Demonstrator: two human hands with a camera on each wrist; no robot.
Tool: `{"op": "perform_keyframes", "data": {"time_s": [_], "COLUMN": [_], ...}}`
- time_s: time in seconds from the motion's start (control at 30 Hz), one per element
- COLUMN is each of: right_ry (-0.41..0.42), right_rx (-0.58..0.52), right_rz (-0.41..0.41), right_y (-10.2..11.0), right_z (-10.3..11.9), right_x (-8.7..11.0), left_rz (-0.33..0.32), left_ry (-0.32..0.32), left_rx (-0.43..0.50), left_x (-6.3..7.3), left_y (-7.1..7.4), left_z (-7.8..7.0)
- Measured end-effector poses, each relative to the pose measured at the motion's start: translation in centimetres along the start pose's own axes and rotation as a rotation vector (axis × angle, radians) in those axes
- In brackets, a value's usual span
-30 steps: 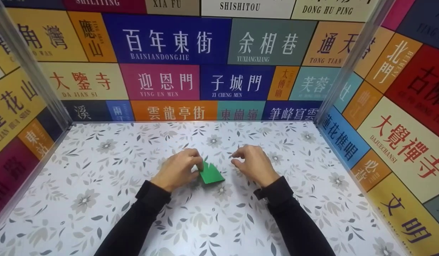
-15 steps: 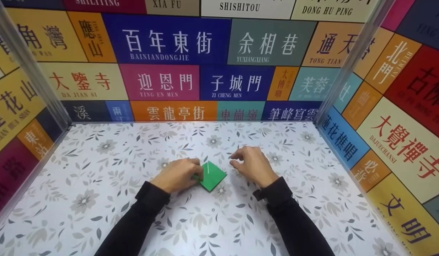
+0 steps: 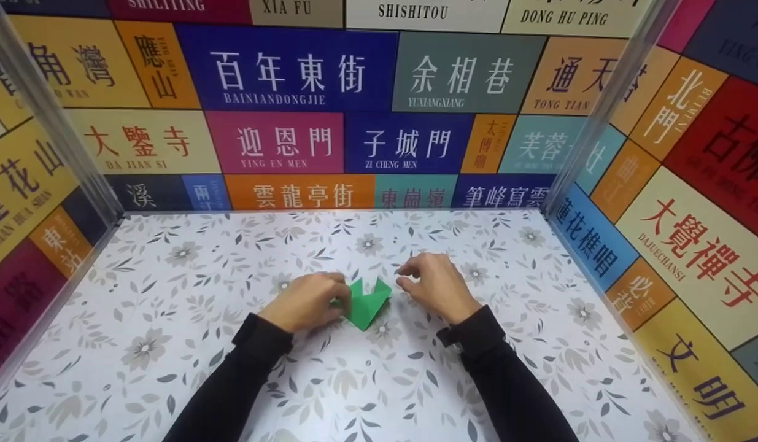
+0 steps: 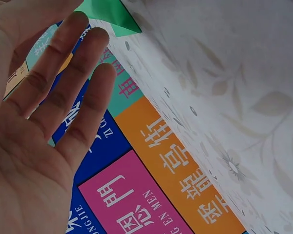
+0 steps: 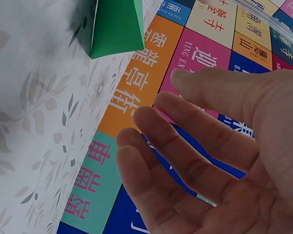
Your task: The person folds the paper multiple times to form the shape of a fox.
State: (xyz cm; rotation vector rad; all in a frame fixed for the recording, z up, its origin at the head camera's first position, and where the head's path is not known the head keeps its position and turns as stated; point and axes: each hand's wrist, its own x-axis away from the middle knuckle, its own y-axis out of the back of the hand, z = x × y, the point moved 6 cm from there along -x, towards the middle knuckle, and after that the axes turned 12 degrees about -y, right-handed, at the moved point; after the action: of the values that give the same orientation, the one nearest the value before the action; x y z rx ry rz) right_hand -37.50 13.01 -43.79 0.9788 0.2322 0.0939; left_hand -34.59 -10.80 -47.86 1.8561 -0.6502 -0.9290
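Between the two hands, in the head view, a folded green paper piece (image 3: 363,312) shows two raised points with a notch between them and a pointed lower end. The left hand (image 3: 308,301) pinches its left side, and the pinching fingertips are partly hidden. In the left wrist view the green paper (image 4: 112,15) is cut off at the top edge, while the other fingers extend loosely below it. The right hand (image 3: 440,285) holds nothing; it hovers to the right of the paper, fingers loosely bent. The right wrist view shows the paper's flat sides (image 5: 118,29) beyond the right hand's fingertips.
A white tabletop (image 3: 231,380) with a grey leaf and flower print lies under both hands. Around it stand a back wall (image 3: 293,73) and side walls of colourful panels with Chinese lettering, joined by clear corner strips. Black sleeves and wrist bands cover the forearms.
The green paper turns in the left hand: first a triangle with a small notch, then a flat diamond, now a deeper-notched shape. The left hand has dipped slightly; the right has barely moved.
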Motion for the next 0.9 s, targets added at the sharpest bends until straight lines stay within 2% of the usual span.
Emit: {"op": "perform_keyframes", "data": {"time_s": [0.3,0.4,0.57,0.73,0.9], "right_ry": [-0.004,0.006,0.008,0.022,0.027], "right_rx": [-0.002,0.007,0.002,-0.003,-0.003], "right_rz": [0.007,0.0,-0.004,0.003,0.053], "right_y": [-0.3,-0.3,-0.4,-0.9,-2.2], "right_z": [-0.1,0.0,0.2,0.5,1.0], "right_x": [0.4,0.4,0.3,0.3,0.4], "left_rz": [-0.088,-0.077,-0.046,-0.058,-0.072], "left_ry": [0.016,0.032,0.032,0.008,0.004], "left_rx": [0.04,0.048,0.002,-0.032,-0.057], "left_x": [-0.1,-0.3,-0.4,-0.6,-0.9], "left_y": [-0.5,-0.9,-1.7,-2.0,-1.9], "left_z": [-0.3,-0.2,-0.2,-0.3,-0.3]}}
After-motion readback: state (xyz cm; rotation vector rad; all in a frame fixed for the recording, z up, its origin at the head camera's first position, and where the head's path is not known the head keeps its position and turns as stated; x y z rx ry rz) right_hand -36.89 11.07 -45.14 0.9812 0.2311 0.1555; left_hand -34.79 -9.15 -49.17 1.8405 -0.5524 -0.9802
